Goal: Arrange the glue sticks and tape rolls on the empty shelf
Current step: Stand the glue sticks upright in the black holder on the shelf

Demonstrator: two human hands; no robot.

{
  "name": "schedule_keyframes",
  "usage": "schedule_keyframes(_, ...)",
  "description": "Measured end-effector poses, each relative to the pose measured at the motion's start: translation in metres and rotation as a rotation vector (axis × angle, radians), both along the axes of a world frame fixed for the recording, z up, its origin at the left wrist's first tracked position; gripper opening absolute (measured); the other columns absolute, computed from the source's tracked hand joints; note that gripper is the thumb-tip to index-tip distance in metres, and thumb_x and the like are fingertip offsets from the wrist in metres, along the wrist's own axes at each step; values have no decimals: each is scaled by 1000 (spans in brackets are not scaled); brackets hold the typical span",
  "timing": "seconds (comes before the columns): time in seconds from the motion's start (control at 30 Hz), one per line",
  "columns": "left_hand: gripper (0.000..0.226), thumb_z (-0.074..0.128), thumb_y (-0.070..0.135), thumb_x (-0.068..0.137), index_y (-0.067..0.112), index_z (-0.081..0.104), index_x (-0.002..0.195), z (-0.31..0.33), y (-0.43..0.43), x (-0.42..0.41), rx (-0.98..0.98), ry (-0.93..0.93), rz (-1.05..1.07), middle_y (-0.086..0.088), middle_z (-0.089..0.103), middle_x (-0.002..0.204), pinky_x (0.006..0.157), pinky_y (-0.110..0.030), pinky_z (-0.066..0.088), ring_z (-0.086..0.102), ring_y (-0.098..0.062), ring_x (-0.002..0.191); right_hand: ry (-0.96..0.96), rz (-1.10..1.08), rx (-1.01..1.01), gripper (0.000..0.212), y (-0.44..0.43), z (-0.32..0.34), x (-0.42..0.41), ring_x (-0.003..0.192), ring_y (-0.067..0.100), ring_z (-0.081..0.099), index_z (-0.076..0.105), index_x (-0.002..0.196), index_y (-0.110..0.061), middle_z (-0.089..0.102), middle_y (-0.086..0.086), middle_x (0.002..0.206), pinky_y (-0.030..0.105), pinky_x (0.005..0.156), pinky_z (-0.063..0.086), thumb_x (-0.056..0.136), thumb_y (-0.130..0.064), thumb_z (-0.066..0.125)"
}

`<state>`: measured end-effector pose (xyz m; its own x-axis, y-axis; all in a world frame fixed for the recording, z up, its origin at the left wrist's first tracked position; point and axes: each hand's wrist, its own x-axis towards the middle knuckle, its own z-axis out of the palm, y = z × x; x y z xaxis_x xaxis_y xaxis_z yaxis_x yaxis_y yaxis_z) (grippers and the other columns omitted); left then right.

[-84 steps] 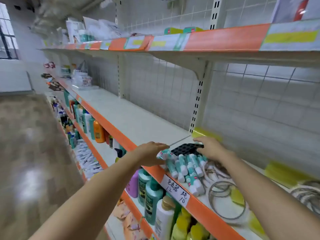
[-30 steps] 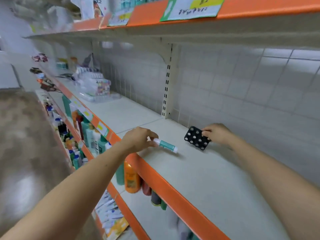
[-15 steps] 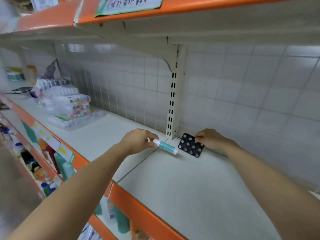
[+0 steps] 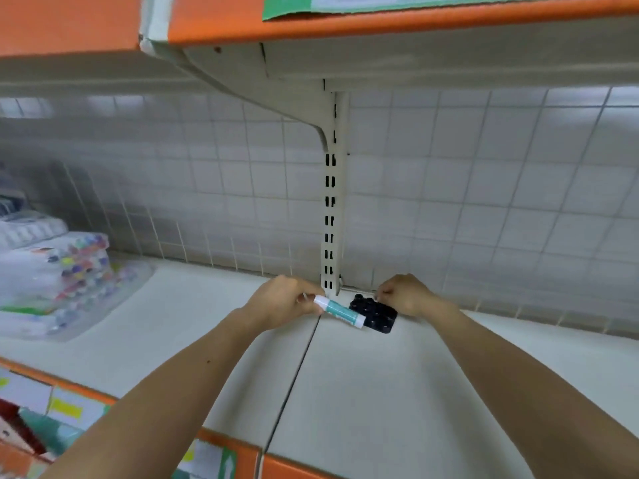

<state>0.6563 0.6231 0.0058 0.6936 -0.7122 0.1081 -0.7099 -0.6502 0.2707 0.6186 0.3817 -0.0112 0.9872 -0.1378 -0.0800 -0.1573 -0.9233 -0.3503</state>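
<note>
Glue stick, black tray held at shelf rear.

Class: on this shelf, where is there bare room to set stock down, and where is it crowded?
Bare: the shelf from the black holder forward to the orange front edge, and between the left hand and the marker packs. Crowded: by the upright, around the glue stick and right hand.

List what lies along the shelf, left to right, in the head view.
marker packs → left hand, gripping the glue stick → black studded tray → right hand, pinching the tray's back edge.
</note>
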Motion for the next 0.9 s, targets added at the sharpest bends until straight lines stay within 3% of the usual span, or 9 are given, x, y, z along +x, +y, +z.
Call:
schedule_keyframes(0.1, 21, 62, 35, 85, 29, 66, 105, -3, -3, 1, -65, 39, -41, 5, 68, 94, 78, -35, 51, 59, -12, 83, -4, -19, 5, 24, 3, -2, -8, 107, 23, 54, 67, 101, -11, 63, 7, 116, 23, 78, 35, 90, -22, 47)
schedule_keyframes(0.2, 22, 67, 31, 82, 21, 68, 101, 0, -9, 1, -226, 144, -9, -6, 69, 92, 73, -20, 44, 59, -14, 83, -62, -24, 64, 33, 11, 12, -17, 85, 29, 56, 59, 82, 0, 62, 16, 86, 30, 67, 32, 92, -26, 42)
schedule_keyframes(0.3, 20, 68, 34, 80, 16, 70, 90, 4, -17, 3, -336, 253, 29, -12, 62, 79, 62, -13, 35, 50, -9, 70, -112, -16, 239, 42, 23, 36, -38, 67, 16, 46, 58, 76, -6, 52, 3, 69, 28, 64, 32, 90, -43, 44)
schedule_keyframes(0.4, 31, 67, 36, 80, 6, 67, 90, 7, -23, 5, -388, 362, 40, -3, 54, 74, 56, -12, 32, 45, -9, 69, -83, 88, 202, 22, 22, 46, -54, 72, 9, 52, 67, 90, -24, 61, -4, 76, 22, 66, 37, 85, -42, 56)
schedule_keyframes(0.5, 38, 68, 40, 76, 4, 62, 84, 10, -32, 1, -511, 476, 36, -3, 57, 77, 60, -9, 36, 47, -11, 71, -123, 68, 174, 20, 16, 40, -60, 73, 11, 51, 68, 99, -23, 63, 4, 80, 24, 67, 36, 84, -33, 60)
schedule_keyframes(0.57, 31, 65, 39, 79, 11, 64, 91, 12, -41, -3, -645, 589, 60, 0, 64, 82, 72, -19, 45, 56, -10, 74, -166, 6, 368, 15, 16, 35, -62, 76, 12, 54, 69, 91, -19, 65, 4, 80, 25, 74, 41, 84, -30, 61)
schedule_keyframes(0.7, 23, 57, 33, 88, 21, 60, 108, 13, -59, -17, -743, 796, 36, 6, 66, 103, 72, -21, 44, 62, -5, 89, -204, -108, 863, 8, 26, 24, -67, 72, 7, 57, 66, 83, -21, 65, -6, 78, 24, 80, 48, 87, -24, 59)
schedule_keyframes(0.83, 18, 59, 26, 88, 20, 62, 104, 12, -71, -22, -775, 783, 30, 1, 67, 104, 84, -28, 49, 61, -13, 104, -171, -108, 939, 5, 33, 20, -69, 72, 6, 57, 61, 92, -23, 69, -4, 88, 24, 80, 49, 88, -24, 58)
schedule_keyframes(0.9, 12, 62, 23, 85, 21, 62, 97, 12, -74, -22, -785, 747, 34, 2, 67, 97, 89, -30, 48, 61, -14, 101, -127, -107, 920, 6, 32, 23, -71, 76, 7, 57, 60, 93, -23, 70, -2, 92, 26, 81, 48, 87, -25, 59)
